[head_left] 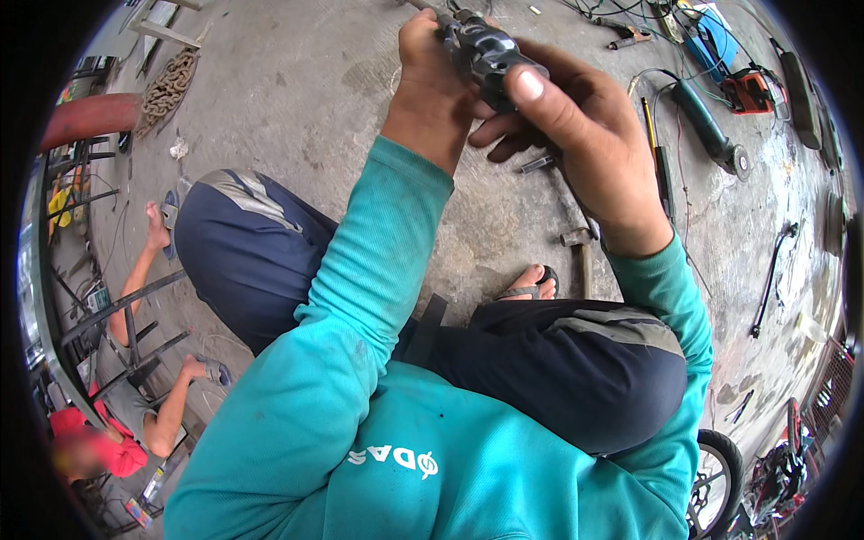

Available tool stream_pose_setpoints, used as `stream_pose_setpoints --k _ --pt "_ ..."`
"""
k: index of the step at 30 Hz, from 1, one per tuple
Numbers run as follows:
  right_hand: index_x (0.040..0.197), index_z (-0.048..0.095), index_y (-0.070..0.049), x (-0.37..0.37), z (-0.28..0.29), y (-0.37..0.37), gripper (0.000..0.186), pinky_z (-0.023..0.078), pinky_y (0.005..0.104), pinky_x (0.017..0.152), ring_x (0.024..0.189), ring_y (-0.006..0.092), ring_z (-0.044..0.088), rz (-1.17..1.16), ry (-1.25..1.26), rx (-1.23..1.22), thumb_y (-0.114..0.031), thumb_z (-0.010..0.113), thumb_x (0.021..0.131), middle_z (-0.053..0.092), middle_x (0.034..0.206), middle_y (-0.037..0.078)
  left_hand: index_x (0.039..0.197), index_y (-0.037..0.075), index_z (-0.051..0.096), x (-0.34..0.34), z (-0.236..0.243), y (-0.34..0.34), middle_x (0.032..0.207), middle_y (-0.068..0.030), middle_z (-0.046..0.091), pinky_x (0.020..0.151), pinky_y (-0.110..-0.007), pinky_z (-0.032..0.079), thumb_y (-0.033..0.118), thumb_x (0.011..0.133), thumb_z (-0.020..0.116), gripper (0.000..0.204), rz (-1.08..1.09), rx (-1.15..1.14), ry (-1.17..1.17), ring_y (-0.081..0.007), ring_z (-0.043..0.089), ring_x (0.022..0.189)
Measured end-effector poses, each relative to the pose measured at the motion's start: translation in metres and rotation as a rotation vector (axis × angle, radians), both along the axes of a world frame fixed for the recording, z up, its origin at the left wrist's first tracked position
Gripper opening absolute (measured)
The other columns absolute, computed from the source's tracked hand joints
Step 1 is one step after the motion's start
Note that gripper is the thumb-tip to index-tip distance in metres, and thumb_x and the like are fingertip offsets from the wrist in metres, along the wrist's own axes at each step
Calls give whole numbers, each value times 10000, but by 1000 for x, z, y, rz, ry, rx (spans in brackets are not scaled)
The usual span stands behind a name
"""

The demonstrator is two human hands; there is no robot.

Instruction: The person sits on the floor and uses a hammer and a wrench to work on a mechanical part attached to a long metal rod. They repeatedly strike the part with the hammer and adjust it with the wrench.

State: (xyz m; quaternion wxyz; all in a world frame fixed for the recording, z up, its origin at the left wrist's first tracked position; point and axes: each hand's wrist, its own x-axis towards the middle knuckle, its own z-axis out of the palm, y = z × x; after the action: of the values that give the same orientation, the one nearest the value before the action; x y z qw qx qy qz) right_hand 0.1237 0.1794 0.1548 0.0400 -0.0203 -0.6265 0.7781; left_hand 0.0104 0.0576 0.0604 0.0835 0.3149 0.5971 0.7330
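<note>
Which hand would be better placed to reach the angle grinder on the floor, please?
Probably the right hand: the angle grinder lies off to its right, farther from the left hand, though both hands are on the dark metal part.

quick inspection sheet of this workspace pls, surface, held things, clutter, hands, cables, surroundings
Surface: grey concrete floor, stained and worn.
Things in work: black metal part, raised above the floor; its exact kind is unclear.
Clutter: hammer near the sandalled foot; angle grinder lying to the right.
Hands: left hand and right hand both on the part, right thumb over it.
Cables: dark cables tangled at upper right.
Surroundings: rusty chain at upper left; spoked wheel at lower right; another person at left.
</note>
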Motion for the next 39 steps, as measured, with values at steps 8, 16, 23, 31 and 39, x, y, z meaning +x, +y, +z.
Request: stream_pose_setpoints --k 8,16,23,31,39 --pt "1346 576 49 -3 0 -8 637 524 227 674 771 71 638 -250 175 632 -214 857 838 725 902 74 841 125 638 -43 4 25 770 -34 673 626 -343 584 432 957 509 353 -277 382 -1027 -178 657 681" --pt "1332 601 26 -4 1 -10 609 513 233 625 716 66 629 -280 208 757 -239 850 844 726 842 75 808 122 647 -54 -6 24 767 -37 674 641 -339 587 401 944 509 340 -364 387 -993 -181 659 686" --pt "1321 610 26 -6 -2 -9 608 522 235 633 726 70 645 -286 257 726 -254 852 838 731 834 79 812 122 648 -54 -3 23 769 -38 672 627 -333 583 409 939 519 340 -367 347 -983 -176 657 679" --pt "1310 618 29 -6 -6 -8 608 525 231 634 729 74 657 -307 307 762 -253 858 829 734 834 80 828 124 645 -46 0 22 776 -28 665 626 -315 579 412 942 527 332 -287 336 -895 -164 654 682" --pt "1319 640 -69 -4 7 -5 499 584 447 682 800 324 752 -263 234 810 -247 781 874 728 908 241 967 151 658 -31 0 17 907 -17 685 764 -341 587 551 971 493 433 -325 417 -977 -172 668 841"
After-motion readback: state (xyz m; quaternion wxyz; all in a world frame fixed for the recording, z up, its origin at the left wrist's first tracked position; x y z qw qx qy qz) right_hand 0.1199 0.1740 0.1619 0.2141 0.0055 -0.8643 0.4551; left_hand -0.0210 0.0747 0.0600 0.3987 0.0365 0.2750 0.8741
